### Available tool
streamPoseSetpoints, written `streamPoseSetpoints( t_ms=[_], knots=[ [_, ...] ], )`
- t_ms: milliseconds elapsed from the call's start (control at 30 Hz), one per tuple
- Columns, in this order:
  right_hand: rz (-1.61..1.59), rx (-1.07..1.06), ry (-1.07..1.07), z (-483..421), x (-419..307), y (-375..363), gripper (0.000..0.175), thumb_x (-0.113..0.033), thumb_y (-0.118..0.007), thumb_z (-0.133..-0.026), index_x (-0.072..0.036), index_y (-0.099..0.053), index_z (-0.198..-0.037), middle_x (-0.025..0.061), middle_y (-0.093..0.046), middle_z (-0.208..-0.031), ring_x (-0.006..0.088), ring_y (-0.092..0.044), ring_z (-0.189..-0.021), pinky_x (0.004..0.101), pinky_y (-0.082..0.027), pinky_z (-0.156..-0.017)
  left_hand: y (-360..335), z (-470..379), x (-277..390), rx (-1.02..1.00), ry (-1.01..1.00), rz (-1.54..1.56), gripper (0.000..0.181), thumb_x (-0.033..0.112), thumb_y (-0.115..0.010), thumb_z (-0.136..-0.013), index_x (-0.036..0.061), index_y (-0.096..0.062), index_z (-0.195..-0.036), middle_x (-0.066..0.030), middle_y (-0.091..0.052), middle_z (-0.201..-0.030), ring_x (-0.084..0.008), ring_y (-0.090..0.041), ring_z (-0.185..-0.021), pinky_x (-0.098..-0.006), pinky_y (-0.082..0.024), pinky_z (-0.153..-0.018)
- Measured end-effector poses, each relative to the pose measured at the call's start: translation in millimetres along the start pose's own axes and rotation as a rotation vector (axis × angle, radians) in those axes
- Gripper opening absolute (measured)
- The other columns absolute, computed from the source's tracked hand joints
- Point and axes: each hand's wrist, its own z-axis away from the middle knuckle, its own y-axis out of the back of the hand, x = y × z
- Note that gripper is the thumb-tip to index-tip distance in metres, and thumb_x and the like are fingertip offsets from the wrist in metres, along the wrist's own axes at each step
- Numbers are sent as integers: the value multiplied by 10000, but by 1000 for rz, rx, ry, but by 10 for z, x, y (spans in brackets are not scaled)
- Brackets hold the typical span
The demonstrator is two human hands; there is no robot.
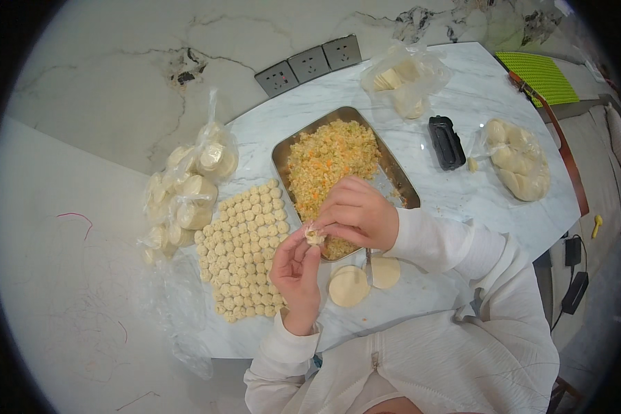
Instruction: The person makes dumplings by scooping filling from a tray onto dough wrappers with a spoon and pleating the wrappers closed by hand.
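Observation:
A small filled dumpling (314,238) is pinched between the fingertips of my left hand (298,277) and my right hand (357,212). Its top is gathered, and a bit of filling shows there. Both hands are over the near corner of a metal tray (401,178), which holds chopped filling (334,155) with orange and green bits. Left of my left hand, rows of finished dumplings (243,248) stand close together on the table. Two round piles of dough wrappers (349,286) lie below my right hand, with a metal utensil handle (368,266) between them.
Bags of wrappers (191,196) are heaped at the left, above crumpled clear plastic (178,315). Another opened bag of wrappers (401,77) lies at the back. On the right of the marble-patterned table (502,93) are a black plastic case (446,142) and a bag of dough pieces (517,158).

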Motion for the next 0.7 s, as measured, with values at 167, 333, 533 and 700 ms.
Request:
streamPoseSetpoints(
  t_ms=[167, 333, 533, 700],
  knots=[
    [12, 0, -5, 10, 14, -12, 137, -112, -739, -794, -100, -688, -921, 19, -644, -924, 242, -576, -876, 366, -430, -790, -53, -19, 1, 44, -17, 29, 354, -143, -585, -878, -57, -513, -1213, -190, -597, -1255, -215, -616, -1134, -302, -523, -942],
    [8, -42, -45, -1, -1, -11, 140, -123, -713, -816, -88, -630, -923, 32, -609, -915, 252, -559, -897, 370, -413, -800, -10, -3, -39, 61, -38, 25, 342, -152, -589, -871, -52, -520, -1190, -191, -600, -1239, -218, -621, -1127, -291, -521, -935],
    [51, -56, 32, 0, 16, -47, 149, -146, -699, -832, -86, -612, -937, 49, -592, -935, 271, -545, -925, 392, -404, -810, 2, 25, -46, 24, -30, 21, 322, -127, -579, -896, -51, -527, -1205, -190, -599, -1248, -201, -644, -1073, -278, -529, -907],
    [0, -58, 39, -1, 25, -13, 153, -153, -712, -828, -95, -636, -947, 46, -605, -949, 267, -550, -941, 391, -407, -831, -25, 14, -12, 15, -11, 15, 282, -74, -554, -937, -56, -524, -1216, -185, -603, -1253, -172, -656, -1011, -279, -564, -849]
  ],
)
